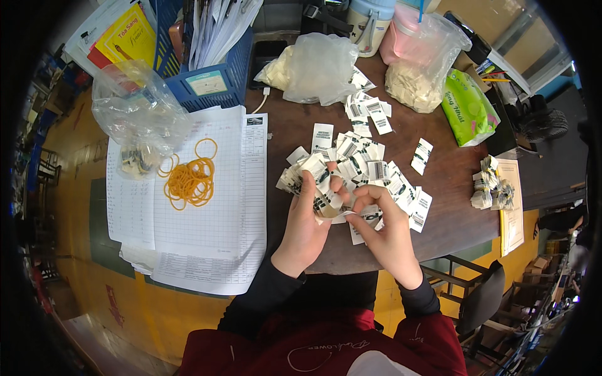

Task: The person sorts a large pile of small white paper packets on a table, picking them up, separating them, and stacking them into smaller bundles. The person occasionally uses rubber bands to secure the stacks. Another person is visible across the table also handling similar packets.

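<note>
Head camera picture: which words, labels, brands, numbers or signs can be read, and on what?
I won't copy wording, only say where it stands.
Yellow booklet: large, readable print.
Green packet: white, readable lettering.
Red shirt: pale lettering, partly readable.
White tags: dark print, mostly too small.
Basket label: too small.
Paper sheets: too small.

Table (454,210): one, dark brown top, was placed at the centre. Floor (147,316): yellow, was seen on both sides of the table, marked by a dark green patch (101,219) at left and a red marking (114,306) below it. Chair (484,297): one, dark, was stood at lower right. Panel (523,31): one, pale-framed, was set at upper right; whether it was glazed could not be told.
</note>
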Action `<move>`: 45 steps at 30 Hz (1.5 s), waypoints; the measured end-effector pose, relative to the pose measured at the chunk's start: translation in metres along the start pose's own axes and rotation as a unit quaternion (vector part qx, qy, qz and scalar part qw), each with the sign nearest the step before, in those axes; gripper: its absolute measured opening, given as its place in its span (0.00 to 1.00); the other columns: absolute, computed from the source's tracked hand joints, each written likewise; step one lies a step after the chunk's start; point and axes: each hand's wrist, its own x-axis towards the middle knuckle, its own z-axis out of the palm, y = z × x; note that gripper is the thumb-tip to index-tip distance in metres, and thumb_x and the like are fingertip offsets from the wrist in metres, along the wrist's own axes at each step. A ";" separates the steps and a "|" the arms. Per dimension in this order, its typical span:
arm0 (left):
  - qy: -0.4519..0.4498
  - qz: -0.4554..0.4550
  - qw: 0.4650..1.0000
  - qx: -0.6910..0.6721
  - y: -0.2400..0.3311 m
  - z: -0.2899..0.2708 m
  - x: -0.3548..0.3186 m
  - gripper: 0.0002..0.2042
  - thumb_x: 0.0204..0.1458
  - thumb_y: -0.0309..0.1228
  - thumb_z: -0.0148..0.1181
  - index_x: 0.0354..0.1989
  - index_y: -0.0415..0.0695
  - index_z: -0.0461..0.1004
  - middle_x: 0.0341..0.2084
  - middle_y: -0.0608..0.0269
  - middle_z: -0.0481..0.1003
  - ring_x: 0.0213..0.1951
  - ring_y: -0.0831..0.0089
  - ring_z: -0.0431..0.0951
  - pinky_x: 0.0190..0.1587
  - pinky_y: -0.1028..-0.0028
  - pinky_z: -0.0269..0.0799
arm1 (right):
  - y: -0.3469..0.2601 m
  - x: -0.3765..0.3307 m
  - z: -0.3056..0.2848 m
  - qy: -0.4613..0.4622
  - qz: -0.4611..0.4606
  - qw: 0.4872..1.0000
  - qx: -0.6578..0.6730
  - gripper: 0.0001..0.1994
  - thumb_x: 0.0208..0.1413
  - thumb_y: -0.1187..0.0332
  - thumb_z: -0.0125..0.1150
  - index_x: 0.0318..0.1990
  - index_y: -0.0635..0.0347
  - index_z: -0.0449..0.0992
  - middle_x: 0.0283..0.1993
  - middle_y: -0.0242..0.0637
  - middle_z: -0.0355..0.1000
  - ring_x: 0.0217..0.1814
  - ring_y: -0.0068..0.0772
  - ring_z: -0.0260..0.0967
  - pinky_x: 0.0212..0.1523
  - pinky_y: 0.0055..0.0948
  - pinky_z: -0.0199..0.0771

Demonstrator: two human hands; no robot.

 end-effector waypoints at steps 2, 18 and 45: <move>0.009 0.008 1.000 -0.008 0.000 -0.001 0.001 0.25 0.67 0.55 0.36 0.56 0.46 0.65 0.32 0.73 0.62 0.39 0.78 0.66 0.47 0.73 0.63 | -0.001 -0.006 -0.006 -0.025 0.038 0.999 0.030 0.13 0.47 0.82 0.67 0.42 0.66 0.75 0.35 0.35 0.75 0.41 0.27 0.72 0.43 0.26 0.70; 0.036 0.004 0.991 0.131 -0.012 0.005 -0.002 0.20 0.66 0.39 0.50 0.59 0.37 0.65 0.51 0.63 0.72 0.52 0.79 0.71 0.52 0.76 0.69 | -0.013 0.010 0.013 0.092 -0.177 0.948 -0.247 0.15 0.46 0.78 0.67 0.44 0.62 0.81 0.32 0.36 0.70 0.34 0.39 0.69 0.36 0.34 0.69; -0.234 -0.168 0.951 0.110 -0.003 0.000 -0.003 0.26 0.63 0.52 0.50 0.58 0.44 0.63 0.38 0.67 0.70 0.35 0.80 0.68 0.36 0.76 0.64 | -0.011 0.020 -0.044 -0.004 -0.235 0.956 -0.177 0.10 0.44 0.71 0.69 0.37 0.54 0.82 0.44 0.31 0.72 0.47 0.36 0.67 0.46 0.33 0.63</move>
